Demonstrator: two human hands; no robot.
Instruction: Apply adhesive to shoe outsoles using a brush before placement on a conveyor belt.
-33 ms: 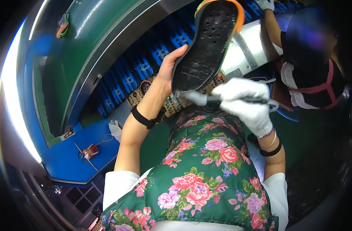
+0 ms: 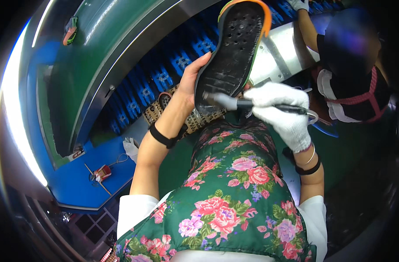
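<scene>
A black shoe sole (image 2: 234,56) with an orange-and-green rim stands tilted in front of me, its holed, whitish-streaked inner face toward me. My bare left hand (image 2: 194,76) grips its left edge, with the thumb up along the side and the other fingers hidden behind. In a white knitted glove, my right hand (image 2: 283,107) is closed around the dark handle of a brush (image 2: 225,101), which has a thin tube or cord at its back end. The brush tip lies over the sole's lower end and appears to touch it.
Left, a green conveyor belt (image 2: 101,26) carries another sole (image 2: 70,31). Blue racks (image 2: 145,92) line its inner side. A printed cardboard box (image 2: 153,114) sits behind my left forearm. The blue table (image 2: 73,187) bears a red spool (image 2: 102,173) and a glove (image 2: 131,148). A co-worker (image 2: 347,52) stands right.
The brush has moved up and left from the sole's bottom edge onto its inner face. The sole has shifted slightly left, while my left hand keeps its grip.
</scene>
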